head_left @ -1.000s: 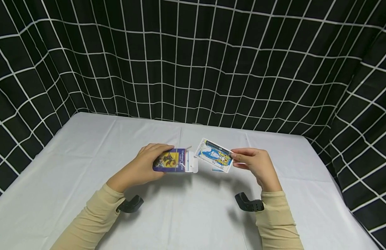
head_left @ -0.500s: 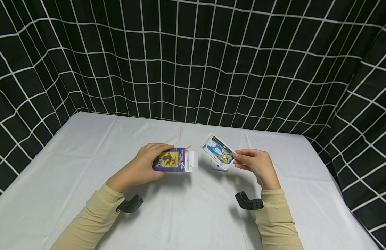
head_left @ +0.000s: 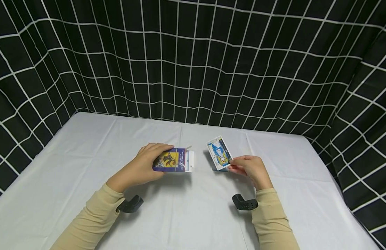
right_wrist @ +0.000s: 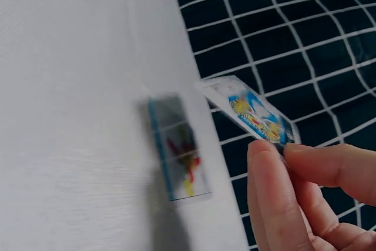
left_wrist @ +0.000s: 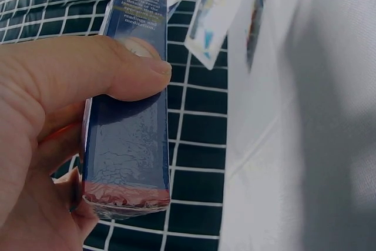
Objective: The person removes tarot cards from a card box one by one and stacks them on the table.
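Around the tarot box (head_left: pixel 169 160), the left hand (head_left: pixel 146 163) curls its grip. Right of the box, the right hand (head_left: pixel 250 168) pinches the printed card (head_left: pixel 218 152) by its near corner, long axis running away and leaning boxward. Beneath, on the tablecloth (head_left: pixel 193 215) right of the box, nearer the right hand, lies the second card (right_wrist: pixel 181 160); the right wrist view shows its picture, mostly hidden in the head view.

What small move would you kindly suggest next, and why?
Perhaps lower the held card onto the lying card: the right hand pinches it, raised off the white cloth, and in the head view it overlaps the lying one.
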`<action>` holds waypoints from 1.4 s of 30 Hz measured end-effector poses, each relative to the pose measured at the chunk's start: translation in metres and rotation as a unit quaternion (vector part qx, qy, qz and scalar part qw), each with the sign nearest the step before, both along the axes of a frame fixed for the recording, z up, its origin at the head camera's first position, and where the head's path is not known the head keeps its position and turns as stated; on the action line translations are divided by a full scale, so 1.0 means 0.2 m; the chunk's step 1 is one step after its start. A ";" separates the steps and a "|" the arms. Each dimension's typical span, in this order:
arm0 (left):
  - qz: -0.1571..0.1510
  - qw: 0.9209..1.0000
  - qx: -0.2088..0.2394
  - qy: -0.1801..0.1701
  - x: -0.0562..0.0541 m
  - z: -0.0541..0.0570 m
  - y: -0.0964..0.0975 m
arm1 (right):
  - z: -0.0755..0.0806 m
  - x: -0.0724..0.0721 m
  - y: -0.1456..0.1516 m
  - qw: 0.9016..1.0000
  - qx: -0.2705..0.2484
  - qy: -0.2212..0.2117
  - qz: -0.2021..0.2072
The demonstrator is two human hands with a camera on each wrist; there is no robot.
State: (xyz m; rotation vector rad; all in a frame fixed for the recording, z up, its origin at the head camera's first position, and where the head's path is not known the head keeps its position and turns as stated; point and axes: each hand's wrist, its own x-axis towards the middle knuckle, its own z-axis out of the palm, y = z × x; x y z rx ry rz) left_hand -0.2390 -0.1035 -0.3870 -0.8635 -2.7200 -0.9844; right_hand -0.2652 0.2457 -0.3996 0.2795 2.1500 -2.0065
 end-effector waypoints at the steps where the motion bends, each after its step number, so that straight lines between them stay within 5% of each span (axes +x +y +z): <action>1: 0.000 1.000 0.000 0.000 0.00 0.00 0.00 | -0.01 0.00 0.00 1.000 -0.002 -0.003 0.001; 21: 0.001 1.000 -0.002 0.001 0.00 0.00 0.00 | -0.14 -0.05 -0.04 0.997 -0.036 -0.059 -0.022; 42: 0.000 1.000 -0.003 0.002 0.00 0.00 0.00 | -0.17 -0.04 -0.06 0.993 0.063 -0.097 0.006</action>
